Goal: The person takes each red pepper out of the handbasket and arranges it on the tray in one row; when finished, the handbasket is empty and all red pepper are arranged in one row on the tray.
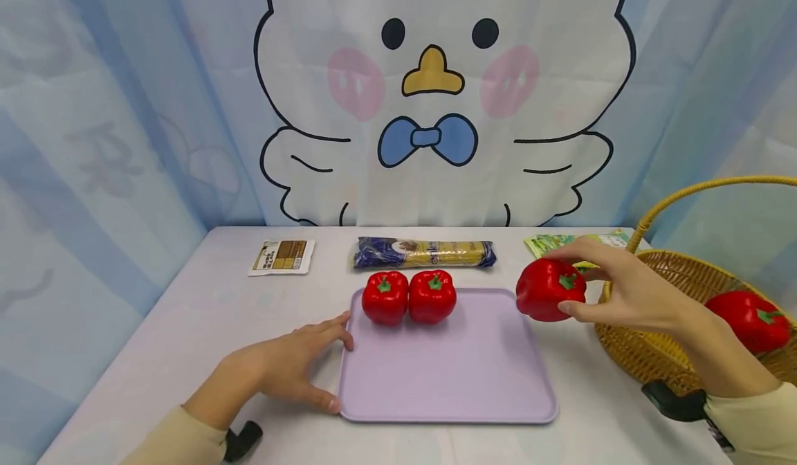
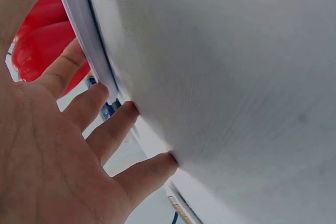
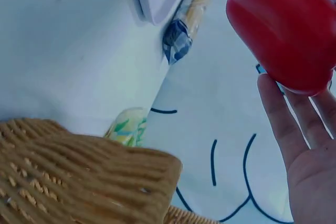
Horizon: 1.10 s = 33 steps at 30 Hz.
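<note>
My right hand (image 1: 629, 288) grips a red bell pepper (image 1: 545, 290) between thumb and fingers, raised by the right rim of a lilac tray (image 1: 448, 382). The right wrist view shows the pepper (image 3: 286, 30) against the fingers. Two more red bell peppers, one left (image 1: 385, 299) and one right (image 1: 432, 297), sit side by side at the tray's back left. At the tray's left edge, my left hand (image 1: 286, 368) touches the rim with thumb and fingertips, fingers spread. The left wrist view has those fingers along the rim (image 2: 86, 30).
A wicker basket (image 1: 623, 347) with a tall handle stands at the right, holding another red bell pepper (image 1: 750, 320). Behind the tray lie a spaghetti packet (image 1: 426, 252), a brown-and-white sachet (image 1: 283, 257) and a green packet (image 1: 542, 245). A printed curtain (image 1: 436, 195) hangs behind the table.
</note>
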Motion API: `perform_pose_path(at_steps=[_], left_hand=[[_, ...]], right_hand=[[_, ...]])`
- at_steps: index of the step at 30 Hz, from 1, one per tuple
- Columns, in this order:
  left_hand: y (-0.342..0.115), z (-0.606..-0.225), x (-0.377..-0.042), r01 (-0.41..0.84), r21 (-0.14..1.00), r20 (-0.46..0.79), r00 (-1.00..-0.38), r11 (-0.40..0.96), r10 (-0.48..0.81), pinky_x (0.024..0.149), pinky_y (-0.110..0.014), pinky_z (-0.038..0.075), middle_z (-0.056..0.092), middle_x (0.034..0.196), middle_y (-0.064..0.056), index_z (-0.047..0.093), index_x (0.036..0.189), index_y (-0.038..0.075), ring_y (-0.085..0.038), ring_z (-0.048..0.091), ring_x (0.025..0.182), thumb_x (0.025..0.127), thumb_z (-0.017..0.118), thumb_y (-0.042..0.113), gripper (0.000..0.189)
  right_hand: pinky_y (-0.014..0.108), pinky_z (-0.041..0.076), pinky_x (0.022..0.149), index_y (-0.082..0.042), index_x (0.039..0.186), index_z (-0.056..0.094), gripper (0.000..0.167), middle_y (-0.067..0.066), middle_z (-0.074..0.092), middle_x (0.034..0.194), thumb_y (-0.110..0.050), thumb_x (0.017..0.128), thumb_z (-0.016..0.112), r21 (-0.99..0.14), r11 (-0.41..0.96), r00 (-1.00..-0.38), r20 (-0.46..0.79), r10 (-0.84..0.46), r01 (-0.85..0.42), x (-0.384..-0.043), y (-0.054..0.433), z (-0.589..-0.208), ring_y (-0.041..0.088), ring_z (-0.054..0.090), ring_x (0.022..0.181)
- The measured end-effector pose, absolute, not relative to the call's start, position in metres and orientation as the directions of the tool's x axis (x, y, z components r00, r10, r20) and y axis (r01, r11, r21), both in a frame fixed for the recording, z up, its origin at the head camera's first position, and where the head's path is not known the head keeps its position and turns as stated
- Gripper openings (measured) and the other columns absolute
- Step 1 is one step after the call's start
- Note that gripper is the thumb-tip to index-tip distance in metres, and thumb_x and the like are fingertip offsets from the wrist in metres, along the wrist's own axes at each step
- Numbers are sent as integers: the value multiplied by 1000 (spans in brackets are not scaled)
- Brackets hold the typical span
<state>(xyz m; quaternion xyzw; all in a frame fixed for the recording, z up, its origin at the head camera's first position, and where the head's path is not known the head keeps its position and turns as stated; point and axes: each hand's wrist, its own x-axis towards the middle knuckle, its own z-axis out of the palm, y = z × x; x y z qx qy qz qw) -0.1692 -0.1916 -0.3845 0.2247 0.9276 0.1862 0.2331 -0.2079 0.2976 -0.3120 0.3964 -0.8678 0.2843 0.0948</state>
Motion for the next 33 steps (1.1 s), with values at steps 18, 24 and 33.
perform_pose_path(at_steps=[18, 24, 33], left_hand=[[-190, -384, -172, 318, 432, -369, -792, 844, 487, 118, -63, 34, 21, 172, 6, 51, 125, 43, -30, 29, 154, 69, 86, 66, 70], [-190, -383, -172, 312, 429, -374, -793, 848, 481, 119, -63, 33, 21, 172, 4, 50, 124, 43, -30, 28, 154, 68, 86, 66, 70], [-190, -385, -173, 316, 438, -373, -788, 842, 490, 119, -63, 33, 21, 172, 4, 50, 124, 43, -30, 28, 155, 68, 86, 66, 70]], right_hand=[[27, 62, 80, -20, 136, 60, 62, -8, 63, 128, -13, 80, 86, -497, 517, -692, 277, -667, -697, -232, 253, -327, 11, 59, 114], [27, 62, 81, -19, 136, 59, 62, -9, 62, 129, -10, 80, 85, -510, 492, -676, 275, -684, -705, -238, 244, -334, 12, 60, 114], [29, 61, 82, -21, 136, 60, 59, -10, 63, 128, -14, 83, 83, -508, 498, -672, 243, -700, -703, -244, 235, -346, 13, 60, 113]])
